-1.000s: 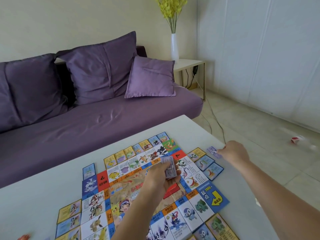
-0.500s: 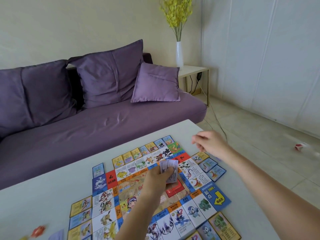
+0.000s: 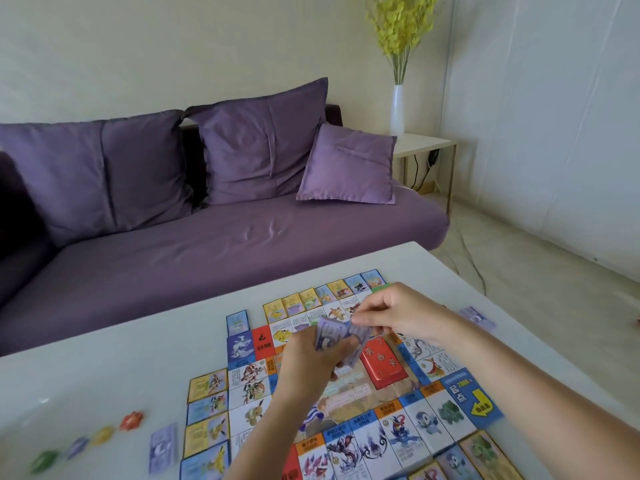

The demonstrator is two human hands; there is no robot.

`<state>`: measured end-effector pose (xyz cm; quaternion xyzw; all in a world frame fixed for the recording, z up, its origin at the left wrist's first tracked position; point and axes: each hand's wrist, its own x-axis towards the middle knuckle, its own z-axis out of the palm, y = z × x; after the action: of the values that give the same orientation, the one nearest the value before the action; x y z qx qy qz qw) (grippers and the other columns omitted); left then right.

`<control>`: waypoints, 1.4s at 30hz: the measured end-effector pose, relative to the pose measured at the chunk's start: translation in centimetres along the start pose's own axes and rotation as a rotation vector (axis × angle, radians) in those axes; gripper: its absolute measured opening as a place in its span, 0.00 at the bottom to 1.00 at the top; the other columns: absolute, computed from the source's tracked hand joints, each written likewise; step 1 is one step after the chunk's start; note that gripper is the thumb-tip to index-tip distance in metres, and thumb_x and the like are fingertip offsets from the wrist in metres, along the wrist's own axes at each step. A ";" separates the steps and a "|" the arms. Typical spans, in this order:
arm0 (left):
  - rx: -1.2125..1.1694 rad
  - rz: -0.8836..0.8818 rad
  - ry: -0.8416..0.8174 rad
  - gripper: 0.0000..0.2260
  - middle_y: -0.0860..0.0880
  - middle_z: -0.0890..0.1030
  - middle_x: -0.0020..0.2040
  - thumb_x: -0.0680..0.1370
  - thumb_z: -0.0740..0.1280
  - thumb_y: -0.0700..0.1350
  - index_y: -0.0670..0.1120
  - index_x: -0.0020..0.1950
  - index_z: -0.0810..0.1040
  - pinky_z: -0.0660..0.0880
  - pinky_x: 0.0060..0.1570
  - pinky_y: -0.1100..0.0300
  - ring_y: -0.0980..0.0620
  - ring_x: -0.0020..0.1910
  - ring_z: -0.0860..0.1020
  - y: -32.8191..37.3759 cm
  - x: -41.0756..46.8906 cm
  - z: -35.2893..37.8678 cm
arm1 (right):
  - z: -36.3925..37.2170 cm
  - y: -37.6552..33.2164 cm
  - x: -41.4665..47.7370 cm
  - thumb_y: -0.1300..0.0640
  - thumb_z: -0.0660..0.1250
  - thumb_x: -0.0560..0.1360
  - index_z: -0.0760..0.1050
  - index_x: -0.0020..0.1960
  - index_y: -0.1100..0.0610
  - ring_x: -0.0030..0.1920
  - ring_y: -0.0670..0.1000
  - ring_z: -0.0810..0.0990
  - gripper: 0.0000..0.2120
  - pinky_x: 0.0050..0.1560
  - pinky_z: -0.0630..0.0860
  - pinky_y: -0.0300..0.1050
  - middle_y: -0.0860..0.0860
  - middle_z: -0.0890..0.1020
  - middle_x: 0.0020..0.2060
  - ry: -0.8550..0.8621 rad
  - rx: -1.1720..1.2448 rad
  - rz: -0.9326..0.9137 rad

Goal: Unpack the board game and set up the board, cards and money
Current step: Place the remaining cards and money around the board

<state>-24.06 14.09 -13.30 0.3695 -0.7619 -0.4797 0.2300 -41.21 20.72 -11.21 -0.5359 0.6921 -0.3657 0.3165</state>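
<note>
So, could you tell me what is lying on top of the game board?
A red card stack lies near the centre of the game board. The left hand, holding a purple stack, and the right hand hide part of the middle.

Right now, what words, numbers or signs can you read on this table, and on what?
"机会卡" with "?" marks: red stack on the board.
"起点" and "2000": blue corner square.
"由此去": yellow arrow on that square.
Notes, cards and the other squares: too blurred to read.
</note>
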 end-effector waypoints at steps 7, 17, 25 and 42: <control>-0.306 -0.258 0.085 0.16 0.47 0.80 0.32 0.79 0.63 0.51 0.39 0.44 0.78 0.76 0.30 0.60 0.54 0.28 0.77 -2.9 2.1 -3.6 | 2.2 -0.4 3.8 0.58 0.73 0.72 0.82 0.47 0.59 0.31 0.42 0.76 0.06 0.33 0.72 0.34 0.47 0.82 0.32 -0.023 0.142 0.073; -0.429 -0.381 0.211 0.13 0.47 0.78 0.31 0.82 0.59 0.47 0.41 0.45 0.79 0.70 0.25 0.64 0.54 0.27 0.74 -7.5 5.9 -10.7 | 3.6 0.3 18.1 0.54 0.74 0.72 0.83 0.48 0.61 0.38 0.48 0.78 0.10 0.45 0.72 0.42 0.52 0.82 0.37 0.312 0.089 0.223; -0.448 -0.399 0.243 0.09 0.46 0.78 0.33 0.81 0.59 0.43 0.41 0.48 0.78 0.72 0.31 0.61 0.52 0.30 0.75 -10.2 9.3 -12.8 | 4.5 3.7 27.5 0.47 0.74 0.70 0.80 0.57 0.61 0.55 0.55 0.80 0.22 0.54 0.76 0.43 0.55 0.82 0.55 0.251 -0.324 0.443; -0.637 -0.429 0.091 0.12 0.42 0.82 0.40 0.81 0.56 0.37 0.39 0.51 0.79 0.79 0.47 0.52 0.47 0.39 0.81 -10.8 8.2 -13.2 | 7.4 -0.8 22.4 0.54 0.71 0.74 0.82 0.48 0.54 0.48 0.45 0.81 0.05 0.42 0.71 0.35 0.43 0.82 0.44 0.183 -0.320 -0.022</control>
<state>-16.15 -2.57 -17.34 0.4517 -0.4689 -0.7126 0.2613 -39.67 -2.47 -15.51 -0.5512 0.7615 -0.3018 0.1590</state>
